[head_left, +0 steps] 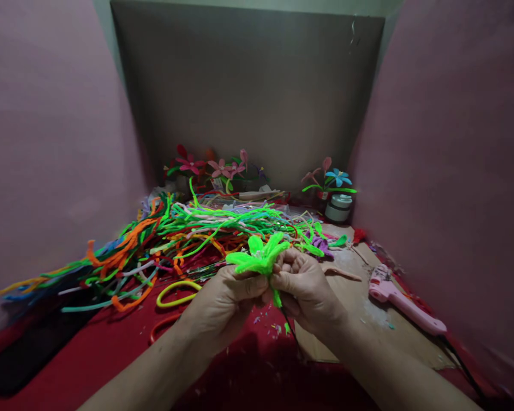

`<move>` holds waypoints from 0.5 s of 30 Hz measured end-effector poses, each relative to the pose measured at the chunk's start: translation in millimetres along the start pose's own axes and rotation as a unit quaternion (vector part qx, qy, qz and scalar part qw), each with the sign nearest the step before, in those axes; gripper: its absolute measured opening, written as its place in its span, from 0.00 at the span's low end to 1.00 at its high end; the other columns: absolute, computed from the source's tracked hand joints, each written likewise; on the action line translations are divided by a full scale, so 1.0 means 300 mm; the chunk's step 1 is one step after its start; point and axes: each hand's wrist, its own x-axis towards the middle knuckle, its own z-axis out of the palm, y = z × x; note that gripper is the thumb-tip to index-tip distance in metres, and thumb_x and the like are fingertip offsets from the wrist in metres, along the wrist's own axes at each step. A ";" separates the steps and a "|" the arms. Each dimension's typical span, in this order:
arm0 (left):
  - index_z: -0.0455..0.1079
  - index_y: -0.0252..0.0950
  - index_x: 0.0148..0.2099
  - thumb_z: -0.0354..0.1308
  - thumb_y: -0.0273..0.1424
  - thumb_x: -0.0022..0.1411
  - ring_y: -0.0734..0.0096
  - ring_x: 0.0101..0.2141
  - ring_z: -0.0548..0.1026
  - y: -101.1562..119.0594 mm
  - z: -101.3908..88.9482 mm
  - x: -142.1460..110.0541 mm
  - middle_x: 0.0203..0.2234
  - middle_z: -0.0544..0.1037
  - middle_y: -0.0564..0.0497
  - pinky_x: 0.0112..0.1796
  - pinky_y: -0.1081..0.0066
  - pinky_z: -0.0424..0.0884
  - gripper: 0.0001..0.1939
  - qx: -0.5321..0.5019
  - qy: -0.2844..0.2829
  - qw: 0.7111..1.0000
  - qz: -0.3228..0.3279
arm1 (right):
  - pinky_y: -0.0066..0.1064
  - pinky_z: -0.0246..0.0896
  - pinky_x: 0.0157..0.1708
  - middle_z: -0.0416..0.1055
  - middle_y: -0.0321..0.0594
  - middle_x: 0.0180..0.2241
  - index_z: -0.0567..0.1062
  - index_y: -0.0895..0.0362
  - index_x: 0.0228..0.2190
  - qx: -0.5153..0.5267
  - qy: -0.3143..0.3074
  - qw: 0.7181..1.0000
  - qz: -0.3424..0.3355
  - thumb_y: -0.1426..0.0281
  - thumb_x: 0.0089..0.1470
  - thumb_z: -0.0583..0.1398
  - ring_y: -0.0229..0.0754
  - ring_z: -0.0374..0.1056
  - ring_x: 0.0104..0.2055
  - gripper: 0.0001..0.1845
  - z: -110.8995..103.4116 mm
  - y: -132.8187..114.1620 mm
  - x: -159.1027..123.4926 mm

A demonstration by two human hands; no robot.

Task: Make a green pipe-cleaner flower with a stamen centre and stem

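Between my two hands is a bright green pipe-cleaner flower [259, 257] with several fuzzy petals and a pale centre. My left hand [237, 288] is closed, its thumb and fingers pinching the flower's base from the left. From the right, my right hand [302, 282] pinches the same base, its fingers curled close to the petals. A fuzzy green piece and a thin dark stem hang below the grip, partly hidden by my right hand. The fingertips meet under the petals, so the exact contact is hard to see.
A heap of coloured pipe cleaners [223, 222] spreads behind and left. Yellow-handled scissors [177, 294] lie beside my left forearm. On a cardboard sheet [338, 337] at right rests a pink glue gun [405, 305]. Finished flowers [220, 168] and a grey jar [338, 208] stand behind.
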 end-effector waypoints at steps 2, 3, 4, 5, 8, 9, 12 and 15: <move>0.75 0.33 0.26 0.66 0.25 0.41 0.80 0.20 0.65 0.000 0.002 0.004 0.18 0.71 0.54 0.24 0.77 0.61 0.05 -0.014 -0.011 1.000 0.006 | 0.16 0.42 0.05 0.59 0.24 0.10 0.64 0.57 0.23 -0.015 0.014 1.000 -0.017 0.69 0.36 0.69 0.26 0.48 0.07 0.18 -0.002 0.003 0.001; 0.75 0.32 0.26 0.67 0.25 0.41 0.80 0.20 0.65 0.002 0.004 0.006 0.18 0.72 0.54 0.23 0.77 0.61 0.06 -0.019 -0.012 1.000 0.010 | 0.16 0.43 0.06 0.59 0.24 0.10 0.64 0.57 0.23 -0.023 0.020 0.999 -0.026 0.69 0.36 0.69 0.26 0.49 0.08 0.17 -0.004 0.006 0.002; 0.75 0.32 0.26 0.67 0.25 0.40 0.80 0.21 0.66 0.005 0.006 0.008 0.19 0.72 0.54 0.23 0.77 0.61 0.07 -0.022 -0.008 1.000 0.014 | 0.16 0.43 0.06 0.59 0.24 0.11 0.64 0.57 0.23 -0.032 0.025 0.999 -0.035 0.69 0.37 0.68 0.26 0.49 0.08 0.17 -0.005 0.010 0.003; 0.75 0.32 0.26 0.68 0.25 0.39 0.80 0.21 0.66 0.007 0.008 0.009 0.20 0.73 0.54 0.24 0.77 0.61 0.07 -0.022 -0.001 1.000 0.019 | 0.17 0.43 0.07 0.59 0.24 0.12 0.65 0.57 0.24 -0.040 0.029 0.998 -0.044 0.69 0.37 0.68 0.26 0.49 0.09 0.17 -0.007 0.014 0.005; 0.75 0.32 0.27 0.68 0.23 0.38 0.78 0.24 0.68 0.012 0.013 0.011 0.22 0.74 0.53 0.27 0.77 0.63 0.08 -0.011 0.021 0.999 0.034 | 0.18 0.44 0.08 0.59 0.24 0.12 0.66 0.57 0.25 -0.056 0.030 0.996 -0.060 0.68 0.38 0.68 0.26 0.49 0.09 0.15 -0.010 0.022 0.008; 0.75 0.33 0.27 0.67 0.23 0.39 0.78 0.25 0.68 0.013 0.014 0.011 0.22 0.74 0.53 0.28 0.77 0.63 0.08 -0.007 0.023 0.999 0.039 | 0.18 0.45 0.08 0.59 0.24 0.13 0.67 0.57 0.26 -0.059 0.027 0.996 -0.060 0.68 0.39 0.68 0.26 0.49 0.09 0.15 -0.010 0.023 0.008; 0.76 0.33 0.28 0.67 0.25 0.41 0.76 0.27 0.70 0.014 0.017 0.009 0.23 0.76 0.53 0.31 0.76 0.65 0.07 0.000 0.011 0.998 0.057 | 0.19 0.45 0.09 0.61 0.27 0.15 0.69 0.57 0.25 -0.082 0.023 0.995 -0.061 0.67 0.39 0.68 0.27 0.52 0.12 0.14 -0.006 0.013 0.004; 0.76 0.33 0.28 0.66 0.25 0.42 0.74 0.27 0.70 0.020 0.015 0.007 0.24 0.76 0.52 0.33 0.74 0.66 0.05 0.017 0.001 0.996 0.086 | 0.20 0.50 0.13 0.66 0.30 0.19 0.71 0.57 0.25 -0.139 0.019 0.986 -0.094 0.68 0.40 0.67 0.29 0.57 0.16 0.10 0.000 -0.007 -0.006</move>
